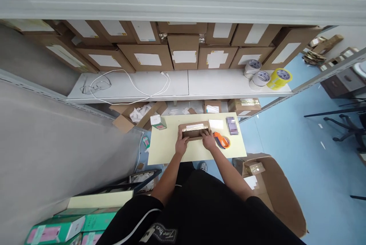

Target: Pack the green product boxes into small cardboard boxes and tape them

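A small brown cardboard box [192, 133] with a white label on top lies on the pale yellow table. My left hand [181, 144] is closed round its left end, the thumb at the front edge. At the front right, my right hand [208, 139] grips the same box, its fingers bent over the edge. The front side looks dark, and I cannot tell whether a flap there is open. Just right of my right hand lies an orange tape dispenser [221, 140]. Behind it are a white label sheet [216, 124] and a blurred purple item [231, 126].
A green and white small box [158, 122] stands at the table's [162, 149] back left. The shelf [177, 84] behind carries labelled cartons, a white cable [131, 81], glasses [95, 86] and tape rolls [276, 79]. A large open carton [283, 187] stands right; green boxes [98, 221] sit lower left.
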### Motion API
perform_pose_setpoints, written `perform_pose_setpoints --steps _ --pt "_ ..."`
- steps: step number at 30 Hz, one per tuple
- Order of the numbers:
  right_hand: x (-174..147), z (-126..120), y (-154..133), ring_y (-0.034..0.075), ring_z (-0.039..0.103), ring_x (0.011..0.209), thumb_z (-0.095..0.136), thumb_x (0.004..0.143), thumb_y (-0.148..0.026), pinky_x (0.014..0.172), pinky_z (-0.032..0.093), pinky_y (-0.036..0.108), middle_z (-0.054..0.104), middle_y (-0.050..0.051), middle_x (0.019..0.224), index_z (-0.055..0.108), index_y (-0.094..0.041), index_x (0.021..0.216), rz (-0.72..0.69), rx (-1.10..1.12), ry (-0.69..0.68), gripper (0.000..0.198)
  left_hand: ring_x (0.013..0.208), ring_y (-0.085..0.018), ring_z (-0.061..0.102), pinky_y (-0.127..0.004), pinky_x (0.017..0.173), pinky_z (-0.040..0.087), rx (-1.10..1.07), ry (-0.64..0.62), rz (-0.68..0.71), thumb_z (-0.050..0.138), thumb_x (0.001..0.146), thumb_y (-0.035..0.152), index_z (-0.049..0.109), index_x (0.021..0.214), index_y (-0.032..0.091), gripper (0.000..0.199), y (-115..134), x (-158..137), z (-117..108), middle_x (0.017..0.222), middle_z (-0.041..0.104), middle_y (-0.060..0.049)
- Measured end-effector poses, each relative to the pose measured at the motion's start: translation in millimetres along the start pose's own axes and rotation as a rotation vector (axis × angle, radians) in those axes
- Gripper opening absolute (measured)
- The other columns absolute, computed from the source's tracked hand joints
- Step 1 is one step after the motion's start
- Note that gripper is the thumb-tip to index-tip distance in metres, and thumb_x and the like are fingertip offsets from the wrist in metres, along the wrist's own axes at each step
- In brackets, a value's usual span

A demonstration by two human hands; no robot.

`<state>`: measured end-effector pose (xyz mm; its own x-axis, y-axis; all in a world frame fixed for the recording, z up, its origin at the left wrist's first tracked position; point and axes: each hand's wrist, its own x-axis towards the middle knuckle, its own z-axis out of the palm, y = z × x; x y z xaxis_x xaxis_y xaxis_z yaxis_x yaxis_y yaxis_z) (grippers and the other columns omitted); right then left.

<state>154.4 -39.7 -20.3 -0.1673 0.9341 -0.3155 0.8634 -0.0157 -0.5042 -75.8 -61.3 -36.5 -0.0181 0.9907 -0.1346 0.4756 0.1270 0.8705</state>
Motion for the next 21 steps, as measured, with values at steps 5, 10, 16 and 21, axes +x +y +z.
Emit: perform_pose_setpoints --steps 5,10,16,21 --pt "7 0 -12 0.044 0.033 0.151 0.053 0.091 -0.017 0.123 0.028 0.062 0.047 0.011 0.162 0.050 -0.023 0.157 -0.038 -0.027 0.073 0.066 0.159 -0.033 0.027 -0.051 0.128 0.034 0.020 -0.003 -0.010 0.070 0.092 0.037 0.079 0.094 0.025 0.015 -2 0 -3 0.173 0.027 0.001" --pt "14 -14 -35 0.045 0.045 0.141 0.052 0.091 -0.018 0.112 0.044 0.061 0.024 0.006 0.174 0.043 -0.029 0.162 -0.044 -0.046 0.109 0.072 0.142 -0.037 0.054 -0.053 0.120 0.046 0.046 0.016 -0.064 0.070 0.091 0.032 0.079 0.094 0.024 0.013 -5 1 -24 0.176 0.016 0.002" --pt "35 -34 -58 0.036 0.071 0.108 0.055 0.089 -0.022 0.093 0.057 0.053 0.012 0.009 0.177 0.025 -0.037 0.168 -0.098 -0.034 0.096 0.085 0.149 -0.035 0.046 -0.052 0.123 0.042 0.053 0.140 0.024 0.064 0.094 0.034 0.080 0.097 0.025 0.019 3 -12 -58 0.174 0.027 0.001" --pt "33 -40 -53 0.035 0.073 0.104 0.053 0.095 -0.029 0.092 0.056 0.052 0.024 0.016 0.173 0.025 -0.036 0.168 -0.133 -0.046 0.076 0.079 0.160 -0.030 0.026 -0.058 0.130 0.028 0.080 0.205 0.112 0.069 0.089 0.035 0.079 0.099 0.025 0.017 24 -48 -66 0.169 0.038 -0.001"
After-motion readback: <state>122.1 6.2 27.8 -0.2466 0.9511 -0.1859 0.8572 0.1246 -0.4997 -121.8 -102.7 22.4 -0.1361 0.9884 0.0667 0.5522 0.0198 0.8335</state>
